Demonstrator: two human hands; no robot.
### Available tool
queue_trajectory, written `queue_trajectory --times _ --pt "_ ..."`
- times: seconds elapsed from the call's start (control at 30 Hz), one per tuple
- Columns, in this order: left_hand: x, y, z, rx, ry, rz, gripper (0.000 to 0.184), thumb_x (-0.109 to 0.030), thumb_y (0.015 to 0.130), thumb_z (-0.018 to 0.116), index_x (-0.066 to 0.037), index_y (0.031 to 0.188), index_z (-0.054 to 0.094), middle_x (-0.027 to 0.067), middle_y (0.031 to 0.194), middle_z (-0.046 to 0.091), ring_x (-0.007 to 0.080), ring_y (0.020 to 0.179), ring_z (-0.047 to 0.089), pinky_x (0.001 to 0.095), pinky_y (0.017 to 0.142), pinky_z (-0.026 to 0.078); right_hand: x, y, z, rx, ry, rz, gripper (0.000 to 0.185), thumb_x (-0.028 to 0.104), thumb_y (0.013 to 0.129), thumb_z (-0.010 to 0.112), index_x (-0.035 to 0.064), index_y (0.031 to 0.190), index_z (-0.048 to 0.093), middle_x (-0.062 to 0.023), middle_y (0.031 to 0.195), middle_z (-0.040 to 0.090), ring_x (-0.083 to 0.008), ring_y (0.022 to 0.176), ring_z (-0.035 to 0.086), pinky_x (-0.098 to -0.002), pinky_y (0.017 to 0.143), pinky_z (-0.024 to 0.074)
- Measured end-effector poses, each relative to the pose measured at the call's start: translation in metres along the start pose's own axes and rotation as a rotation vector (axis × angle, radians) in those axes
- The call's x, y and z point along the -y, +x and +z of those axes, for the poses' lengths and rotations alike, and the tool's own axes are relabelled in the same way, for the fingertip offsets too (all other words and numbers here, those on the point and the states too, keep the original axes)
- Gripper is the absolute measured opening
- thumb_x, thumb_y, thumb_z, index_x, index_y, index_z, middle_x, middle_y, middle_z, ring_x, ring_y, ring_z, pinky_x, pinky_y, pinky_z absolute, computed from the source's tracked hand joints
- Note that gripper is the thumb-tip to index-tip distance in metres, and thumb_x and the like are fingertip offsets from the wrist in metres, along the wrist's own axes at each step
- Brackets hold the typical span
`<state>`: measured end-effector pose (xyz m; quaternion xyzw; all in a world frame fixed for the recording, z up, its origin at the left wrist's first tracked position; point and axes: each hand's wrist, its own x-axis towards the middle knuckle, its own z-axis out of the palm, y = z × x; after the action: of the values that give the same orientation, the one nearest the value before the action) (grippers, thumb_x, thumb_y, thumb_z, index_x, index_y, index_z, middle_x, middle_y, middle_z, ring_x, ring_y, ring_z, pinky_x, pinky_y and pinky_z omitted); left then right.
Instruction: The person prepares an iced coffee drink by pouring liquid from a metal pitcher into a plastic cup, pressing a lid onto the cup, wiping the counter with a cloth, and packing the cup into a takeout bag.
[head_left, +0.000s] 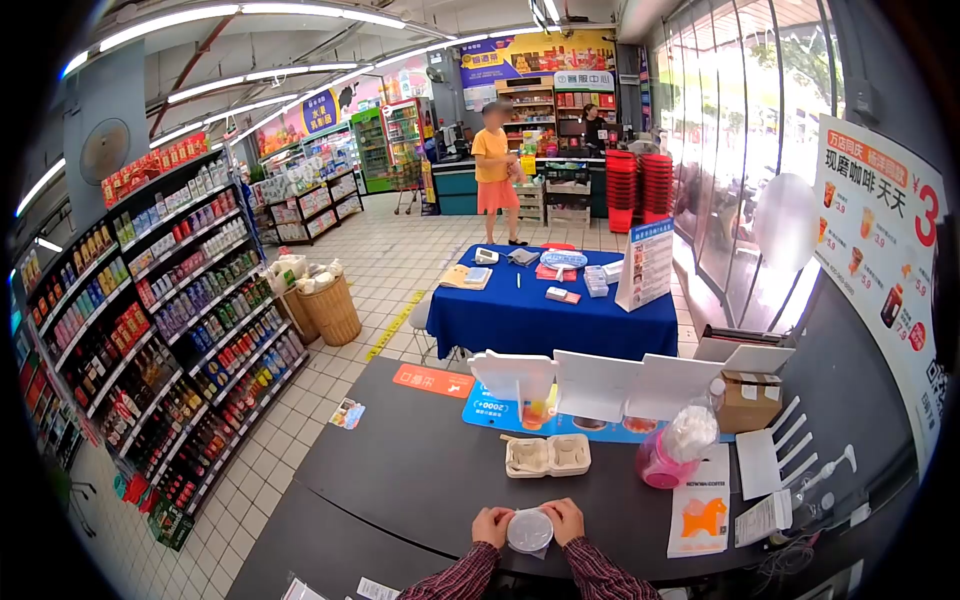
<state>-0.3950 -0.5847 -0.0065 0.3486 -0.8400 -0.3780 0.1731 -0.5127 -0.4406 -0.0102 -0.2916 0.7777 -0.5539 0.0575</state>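
Near the front of the dark counter, my left hand (492, 526) and my right hand (565, 520) hold a round, clear, lidded container (530, 531) from either side. The fingers of both hands are bent against its rim. A bit of clear film shows under its lower edge. Just beyond it, an open beige clamshell box (547, 456) lies on the counter. A cup with an orange drink (535, 412) stands behind the box. To the right are a pink container (665, 462) with clear plastic at its top and a white paper bag (700, 510) with an orange print.
White panels (597, 386) stand along the counter's (400, 480) far edge, beside a cardboard box (750, 400). Past them is a blue-clothed table (550, 318). A person (494, 160) in orange stands behind it, another (592, 130) farther back. Shelves (180, 310) line the left.
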Motion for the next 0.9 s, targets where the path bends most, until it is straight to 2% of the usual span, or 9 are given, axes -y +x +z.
queue_trajectory --times 0.2,0.23,0.3,0.37,0.47,0.63,0.7,0.77,0.9 --pt "-0.009 -0.004 -0.006 -0.076 0.099 0.199 0.015 -0.025 0.085 0.068 -0.011 0.089 0.071 0.0099 0.084 0.058 0.0277 0.077 0.062 0.0385 0.070 0.051 0.014 0.001 -0.009 0.037 -0.167 -0.133 0.011 0.014 0.086 0.064 0.0041 0.088 0.069 -0.0107 0.082 0.060 -0.0259 0.077 0.063 -0.0348 0.069 0.0499" --pt "-0.010 -0.005 -0.007 -0.065 0.099 0.193 0.015 -0.025 0.085 0.068 -0.011 0.089 0.071 0.0099 0.084 0.058 0.0277 0.077 0.062 0.0385 0.070 0.051 0.014 0.002 -0.008 0.040 -0.169 -0.121 0.011 0.014 0.086 0.064 0.0041 0.088 0.069 -0.0107 0.082 0.060 -0.0259 0.077 0.063 -0.0348 0.069 0.0499" --pt "-0.012 -0.008 -0.007 -0.086 -0.045 0.101 0.011 -0.020 0.085 0.068 -0.009 0.089 0.071 0.0103 0.083 0.057 0.0273 0.076 0.063 0.0371 0.069 0.052 0.015 -0.001 -0.003 0.056 0.001 0.138 0.011 0.014 0.087 0.064 0.0040 0.089 0.068 -0.0117 0.083 0.059 -0.0263 0.075 0.062 -0.0338 0.069 0.0492" --pt "-0.012 -0.009 -0.005 -0.097 -0.104 0.067 0.012 -0.017 0.083 0.070 -0.007 0.089 0.071 0.0103 0.083 0.058 0.0248 0.074 0.063 0.0343 0.069 0.053 0.016 -0.005 0.005 0.017 0.014 0.132 0.011 0.013 0.087 0.063 0.0032 0.088 0.067 -0.0124 0.082 0.058 -0.0269 0.074 0.060 -0.0340 0.068 0.0482" --pt "0.000 -0.009 0.001 -0.110 -0.376 -0.019 0.016 -0.018 0.079 0.074 -0.006 0.089 0.072 0.0101 0.083 0.063 0.0211 0.075 0.063 0.0311 0.069 0.052 0.017 -0.009 0.013 -0.100 0.027 -0.008 0.010 0.011 0.088 0.061 0.0015 0.084 0.062 -0.0134 0.082 0.056 -0.0299 0.076 0.058 -0.0361 0.068 0.0461" --pt "-0.011 -0.035 -0.021 -0.096 -0.174 0.249 0.012 -0.013 0.083 0.070 -0.004 0.085 0.064 0.0107 0.089 0.057 0.0260 0.080 0.061 0.0350 0.069 0.049 0.021 -0.014 0.016 -0.130 0.025 -0.077 0.007 0.005 0.089 0.055 0.0005 0.085 0.058 -0.0152 0.086 0.055 -0.0327 0.081 0.057 -0.0379 0.073 0.0467" --pt "-0.009 -0.042 -0.025 -0.085 -0.067 0.286 0.010 -0.011 0.085 0.068 -0.004 0.088 0.061 0.0112 0.092 0.055 0.0263 0.080 0.061 0.0357 0.069 0.050 0.027 -0.012 0.006 -0.036 0.009 -0.118 0.006 0.004 0.089 0.057 -0.0006 0.086 0.059 -0.0145 0.087 0.056 -0.0328 0.080 0.058 -0.0368 0.071 0.0471" --pt "-0.025 -0.046 -0.033 -0.092 -0.167 0.267 0.009 -0.008 0.087 0.066 -0.002 0.089 0.059 0.0099 0.096 0.055 0.0207 0.074 0.061 0.0316 0.065 0.052 0.045 -0.009 -0.013 0.025 0.004 -0.143 0.006 0.005 0.086 0.061 -0.0007 0.087 0.061 -0.0132 0.085 0.057 -0.0314 0.077 0.060 -0.0358 0.069 0.0486" --pt "-0.024 -0.043 -0.031 -0.048 -0.117 0.236 0.011 -0.010 0.088 0.065 -0.002 0.091 0.059 0.0098 0.097 0.053 0.0204 0.072 0.060 0.0312 0.064 0.052 0.048 -0.020 -0.032 0.011 -0.141 -0.281 0.007 0.005 0.083 0.065 0.0007 0.088 0.062 -0.0113 0.083 0.058 -0.0292 0.075 0.061 -0.0352 0.065 0.0501"
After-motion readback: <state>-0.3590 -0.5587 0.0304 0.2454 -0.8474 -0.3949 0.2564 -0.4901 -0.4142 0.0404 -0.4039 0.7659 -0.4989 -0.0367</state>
